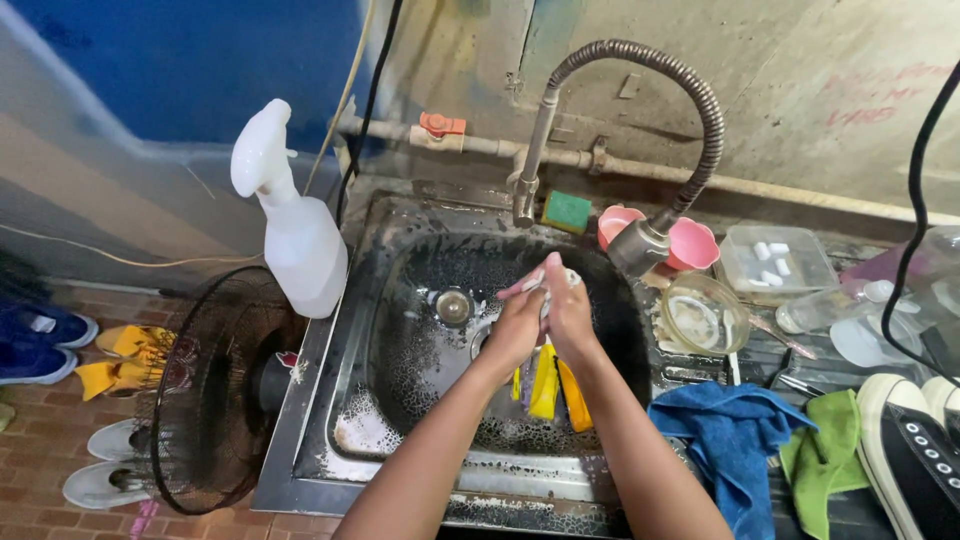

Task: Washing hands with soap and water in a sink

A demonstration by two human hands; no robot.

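Both of my hands are together over the steel sink [400, 300], below the flexible faucet's spray head [640, 245]. My left hand [515, 330] and my right hand [570, 310] are pressed against each other around a small pale, soapy object that I cannot identify. Under my wrists, yellow and orange items [548, 385] lie on the basin floor. The drain [453, 306] sits to the left of my hands. Foam covers the basin's walls.
A white spray bottle [295, 230] stands on the sink's left rim, by a black fan guard [215, 390]. A green sponge [567, 210], pink cups [690, 243], a glass bowl [703, 313] and a clear box [778, 262] lie right. Blue [725, 440] and green cloths [825, 450] lie nearer.
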